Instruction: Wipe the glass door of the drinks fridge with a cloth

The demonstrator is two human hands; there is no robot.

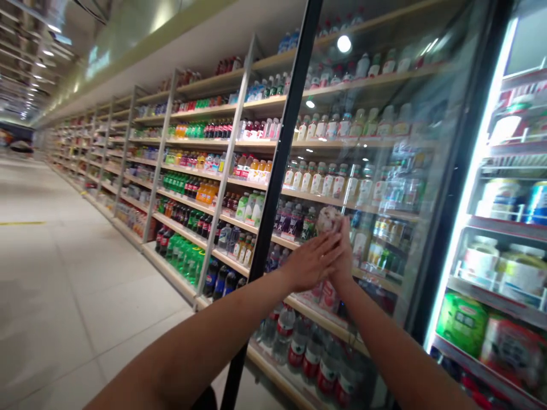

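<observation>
A crumpled whitish-brown cloth (329,220) is bunched up at the glass door (384,188) of a fridge, which stands swung open in front of me. My right hand (342,256) is closed around the cloth from below, with its fingers partly hidden. Across it lies my left hand (314,261), its fingers stretched out over the back of the right hand near the cloth. Whether the left fingertips also touch the cloth, I cannot tell. Bright lamp reflections show on the glass above the hands.
The door's black frame (277,165) runs slantwise left of my hands. Through and beyond the glass, long shelves (188,169) carry many drink bottles. At right, lit fridge shelves (504,225) hold tubs and a green bag (461,323). Pale floor tiles (55,285) stretch away left.
</observation>
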